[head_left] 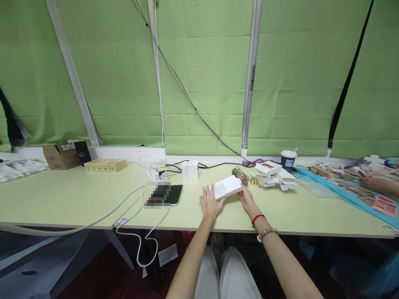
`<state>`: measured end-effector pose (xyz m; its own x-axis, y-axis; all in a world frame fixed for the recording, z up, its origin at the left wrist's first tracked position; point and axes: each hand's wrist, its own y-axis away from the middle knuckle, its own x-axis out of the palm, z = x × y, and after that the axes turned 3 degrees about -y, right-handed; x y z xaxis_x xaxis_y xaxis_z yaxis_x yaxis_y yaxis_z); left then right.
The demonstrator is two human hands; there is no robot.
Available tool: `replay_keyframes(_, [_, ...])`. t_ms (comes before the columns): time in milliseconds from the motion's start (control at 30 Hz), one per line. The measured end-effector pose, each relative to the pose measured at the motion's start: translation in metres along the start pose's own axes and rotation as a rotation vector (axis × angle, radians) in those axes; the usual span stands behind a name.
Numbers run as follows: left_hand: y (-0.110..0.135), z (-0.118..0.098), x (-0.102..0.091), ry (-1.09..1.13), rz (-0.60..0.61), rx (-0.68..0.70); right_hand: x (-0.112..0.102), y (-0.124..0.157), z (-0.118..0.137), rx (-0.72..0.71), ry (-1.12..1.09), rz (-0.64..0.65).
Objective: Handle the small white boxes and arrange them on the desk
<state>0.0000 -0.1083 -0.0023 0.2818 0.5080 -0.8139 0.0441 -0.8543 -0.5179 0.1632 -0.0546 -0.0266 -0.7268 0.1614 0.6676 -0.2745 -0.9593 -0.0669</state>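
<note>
The held box [227, 187] is white with grey print, the table [77, 199] pale yellow, the curtain [212, 62] green.

Right wrist [256, 214]: thin, bright red cord bracelet [258, 217]
Right forearm [286, 261]: bracelet of rounded tan-brown beads [268, 233], a whitish piece at one side
Left forearm [192, 254]: bare
Legs: pale grey, softly creased cloth trousers [238, 276]
Foot: brownish shoe [217, 239], dim and partly hidden

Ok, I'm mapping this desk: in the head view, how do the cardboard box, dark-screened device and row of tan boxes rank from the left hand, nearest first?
1. Dark-screened device: just left of the left hand.
2. Row of tan boxes: farther left, further back.
3. Cardboard box: leftmost of these, near the back.
</note>
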Motion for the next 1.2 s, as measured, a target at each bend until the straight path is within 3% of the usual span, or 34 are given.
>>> replay_keyframes(267, [0.0, 0.0, -0.005, 0.035, 0.054, -0.025, -0.002, 0.001, -0.002, -0.017, 0.06, -0.002])
replay_keyframes(800, [-0.003, 0.002, -0.006, 0.024, 0.022, -0.027, 0.0, -0.001, -0.002, 0.0, -0.115, -0.025])
replay_keyframes(1033, [-0.005, 0.008, 0.0, 0.022, -0.004, 0.024, -0.005, 0.01, 0.012, 0.081, -0.059, 0.129])
replay_keyframes(1200, [-0.004, 0.01, 0.002, 0.026, 0.028, 0.11, -0.02, 0.024, 0.042, 0.174, 0.167, 0.199])
